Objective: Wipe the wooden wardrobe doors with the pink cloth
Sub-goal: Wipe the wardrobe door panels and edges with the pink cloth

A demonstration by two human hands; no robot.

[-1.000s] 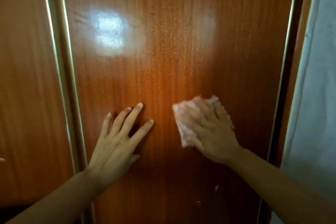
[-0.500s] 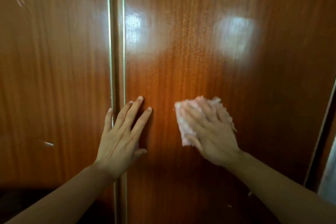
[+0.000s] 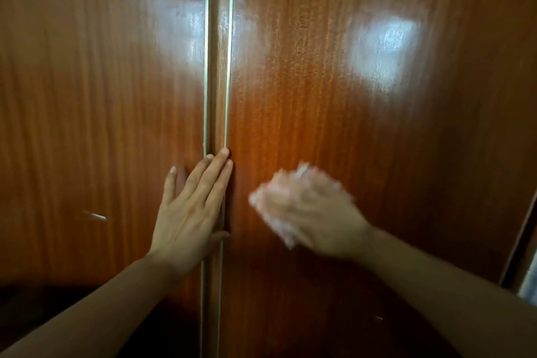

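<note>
Two glossy brown wooden wardrobe doors fill the view: the left door (image 3: 96,125) and the right door (image 3: 334,96), split by a vertical strip (image 3: 218,67) with pale edges. My right hand (image 3: 316,212) presses the pink cloth (image 3: 273,212) flat against the right door, low and near the middle; both are blurred by motion. My left hand (image 3: 191,206) lies flat with fingers together across the strip, palm on the left door, holding nothing. Most of the cloth is hidden under my right hand.
The right door's outer edge and a dark gap (image 3: 520,256) show at the lower right, with a pale wall (image 3: 530,282) beyond. Small pale marks (image 3: 94,215) sit on the left door. Window glare (image 3: 383,46) reflects off the upper panels.
The view has swung left, bringing the left door in. My left hand slid left onto the centre strip and its fingers closed together. My right hand with the cloth is now blurred, moving on the door.
</note>
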